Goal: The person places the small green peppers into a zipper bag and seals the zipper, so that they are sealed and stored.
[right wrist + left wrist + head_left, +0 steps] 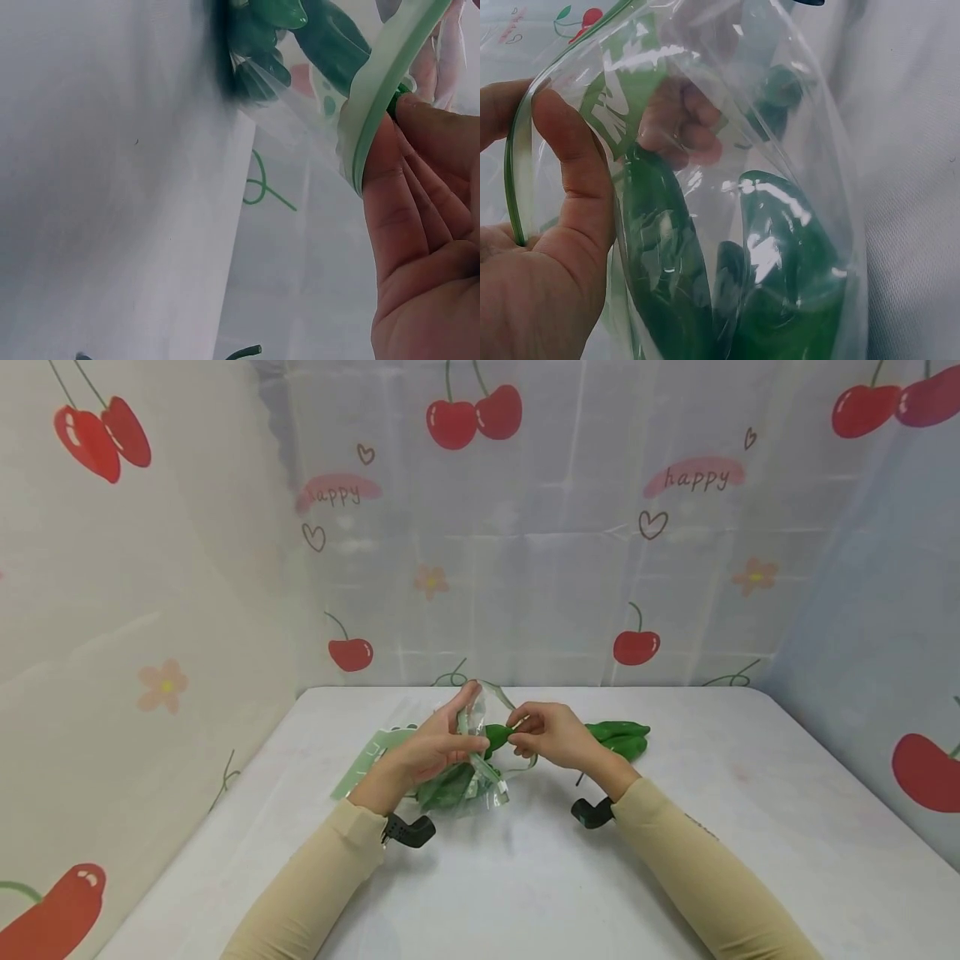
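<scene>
The stem end of a green pepper [496, 737] is pinched between the thumb and fingers of the right hand [553, 733]; these are drawn together on it. By the left hand [442, 743], the rim of a clear zip bag [724, 187] is gripped, with thumb and index finger spread wide so that the mouth is held open. The remaining left fingers are partly hidden by the film, and their exact hold cannot be told.

The pinched pepper is placed at the bag's mouth, its body pointed inward. Several bagged peppers [447, 787] are seen through the film; their number cannot be established. The bag is positioned left of centre on the worktop [525, 893], nearer the far edge. Beyond the left hand, toward the far left corner, a pale green panel [373, 762] with white markings is noted.

To the right, between the right forearm and the far edge, two loose peppers [622, 739] are found lying side by side.

Filling is judged well advanced: opening is done and several peppers are in. The pinched pepper and the loose pair are left, and the mouth is not yet sealed.
</scene>
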Tool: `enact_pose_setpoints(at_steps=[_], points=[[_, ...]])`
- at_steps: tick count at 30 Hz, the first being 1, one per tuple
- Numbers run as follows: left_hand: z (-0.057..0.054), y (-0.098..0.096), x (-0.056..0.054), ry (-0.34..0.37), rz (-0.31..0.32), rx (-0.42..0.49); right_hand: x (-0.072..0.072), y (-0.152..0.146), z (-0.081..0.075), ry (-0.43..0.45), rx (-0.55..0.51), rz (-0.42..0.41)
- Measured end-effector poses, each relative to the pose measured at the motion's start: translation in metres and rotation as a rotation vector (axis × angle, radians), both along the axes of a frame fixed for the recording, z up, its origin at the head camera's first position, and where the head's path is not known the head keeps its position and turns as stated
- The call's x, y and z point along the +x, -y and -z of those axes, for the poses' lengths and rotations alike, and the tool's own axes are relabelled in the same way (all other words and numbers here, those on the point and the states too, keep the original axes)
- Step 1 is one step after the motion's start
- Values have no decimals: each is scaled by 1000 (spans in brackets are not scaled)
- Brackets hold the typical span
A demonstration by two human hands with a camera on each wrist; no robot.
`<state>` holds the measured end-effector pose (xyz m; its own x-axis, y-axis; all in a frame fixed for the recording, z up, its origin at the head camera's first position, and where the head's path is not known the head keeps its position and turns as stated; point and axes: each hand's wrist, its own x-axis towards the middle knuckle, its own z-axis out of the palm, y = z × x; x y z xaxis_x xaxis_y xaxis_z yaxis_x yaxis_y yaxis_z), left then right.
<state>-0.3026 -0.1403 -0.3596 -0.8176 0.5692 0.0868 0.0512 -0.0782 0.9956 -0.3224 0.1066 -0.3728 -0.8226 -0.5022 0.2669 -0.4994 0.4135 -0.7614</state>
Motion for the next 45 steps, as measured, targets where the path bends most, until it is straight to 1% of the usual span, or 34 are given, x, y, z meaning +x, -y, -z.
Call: enact_pose_setpoints(at_steps=[10,17,21,28,33,36,40,45], points=[[2,2,0,0,-8,-4,1,3,0,-4,33,61],[2,2,0,1,-9,-2,3,0,-2,-10,27,84],[2,2,0,6,-9,-7,4,-4,-3,1,20,95],[2,2,-1,7,-9,-9,2,-14,-6,-55,48,100],[0,0,-2,7,-14,-18,0,-26,-5,-33,40,93],[0,0,-2,4,-8,-10,-1,-33,-5,-34,50,69],[0,1,-2,-1,-5,4,-2,-42,-6,-27,77,30],[2,2,-2,3,-2,8,-3,-57,-5,-1,128,31]])
